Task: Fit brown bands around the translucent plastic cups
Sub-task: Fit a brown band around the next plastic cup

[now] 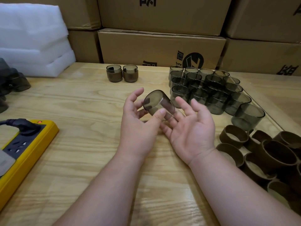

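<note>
Two banded cups (122, 73) are already standing finished at the upper middle of the wooden worktop (78, 152), in front of stacked cardboard boxes (161, 44). To the right of centre, a large cluster of bare translucent cups (211, 88) is waiting, and at the lower right a heap of brown bands (267, 159) is lying loose, some overlapping.

At the centre of the frame, one cup (157, 104) is lying tilted on its side between both hands, with a brown band (168, 107) already sitting round its far half. The left hand (141, 126) is pinching the cup, thumb on the near wall and fingers loosely curled behind. The right hand (191, 126) is lying palm up, fingers fairly straight, its fingertips (171, 119) under the banded end, supporting rather than clasping.

The cup is looking light, thin-walled, smooth and likely slippery, so holding it by the rim and wall with light pressure seems wise; squeezing hard might flex it. The band is appearing stiff enough to be keeping its ring shape, and probably best pushed evenly from its edge.
</note>
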The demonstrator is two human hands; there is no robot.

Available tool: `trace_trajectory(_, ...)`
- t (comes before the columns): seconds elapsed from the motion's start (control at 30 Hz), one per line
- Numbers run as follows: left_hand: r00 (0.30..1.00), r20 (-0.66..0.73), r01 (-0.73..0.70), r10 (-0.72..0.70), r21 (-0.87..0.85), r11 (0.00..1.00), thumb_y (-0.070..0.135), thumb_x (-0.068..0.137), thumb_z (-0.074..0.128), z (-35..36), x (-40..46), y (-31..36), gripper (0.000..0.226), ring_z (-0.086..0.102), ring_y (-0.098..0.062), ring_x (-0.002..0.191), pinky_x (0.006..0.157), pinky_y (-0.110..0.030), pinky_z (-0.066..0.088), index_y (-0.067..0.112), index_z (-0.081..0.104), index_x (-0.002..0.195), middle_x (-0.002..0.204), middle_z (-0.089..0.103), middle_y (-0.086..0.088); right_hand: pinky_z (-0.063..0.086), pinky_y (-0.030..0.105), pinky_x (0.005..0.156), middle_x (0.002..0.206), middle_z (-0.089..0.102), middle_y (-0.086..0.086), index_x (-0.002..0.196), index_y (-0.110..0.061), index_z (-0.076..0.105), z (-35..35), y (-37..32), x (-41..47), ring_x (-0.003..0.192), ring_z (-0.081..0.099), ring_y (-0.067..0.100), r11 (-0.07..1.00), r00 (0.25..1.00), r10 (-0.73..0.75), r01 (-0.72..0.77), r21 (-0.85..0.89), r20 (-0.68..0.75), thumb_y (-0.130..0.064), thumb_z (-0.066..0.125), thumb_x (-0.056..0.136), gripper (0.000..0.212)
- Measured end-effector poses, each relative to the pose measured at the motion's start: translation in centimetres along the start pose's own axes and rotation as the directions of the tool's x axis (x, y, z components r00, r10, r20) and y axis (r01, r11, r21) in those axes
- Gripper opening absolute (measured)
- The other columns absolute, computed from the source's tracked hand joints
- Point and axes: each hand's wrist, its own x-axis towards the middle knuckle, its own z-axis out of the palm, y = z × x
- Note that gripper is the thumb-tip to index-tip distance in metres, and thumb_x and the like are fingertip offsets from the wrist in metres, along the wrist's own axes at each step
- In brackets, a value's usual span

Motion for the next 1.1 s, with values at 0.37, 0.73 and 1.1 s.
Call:
trace_trajectory(0.37,0.982,0.181,-0.003,-0.048,0.276,0.961,0.021,0.086,0.081,-0.1,-0.1,-0.2,0.067,0.061,0.007,0.081,0.07,-0.007,0.047,0.058,0.04,0.125,0.109,0.058,0.012,0.02,0.057,0.122,0.159,0.03,0.001,0.152,-0.027,0.039,1.5,1.6,-2.2,0.15,0.023,0.019,0.046,0.78,-0.592,0.282,-0.958,0.201,-0.06,0.033,0.091,0.07)
trace_trajectory(0.73,0.952,0.294,-0.024,-0.081,0.337,0.941,0.039,0.064,0.08,0.2,-0.5,-0.1,0.082,0.062,0.005,0.097,0.081,-0.01,0.048,0.072,0.036,0.125,0.126,0.055,0.021,-0.01,0.077,0.113,0.168,0.01,0.0,0.15,-0.044,0.034,1.4,-1.6,-1.0,0.156,-0.002,0.026,-0.118,0.912,-0.397,-0.164,-0.979,-0.104,-0.08,-0.008,0.082,0.088)
trace_trajectory(1.1,0.96,0.267,-0.011,-0.084,0.336,0.942,0.054,0.056,0.075,0.2,-0.4,-0.5,0.076,0.062,0.003,0.103,0.08,-0.006,0.046,0.073,0.04,0.121,0.127,0.058,0.02,0.028,0.054,0.116,0.147,0.043,0.0,0.138,-0.035,0.05,1.7,-2.3,-1.0,0.141,0.031,0.026,-0.044,0.917,-0.398,-0.038,-0.998,-0.017,-0.075,0.011,0.093,0.072)
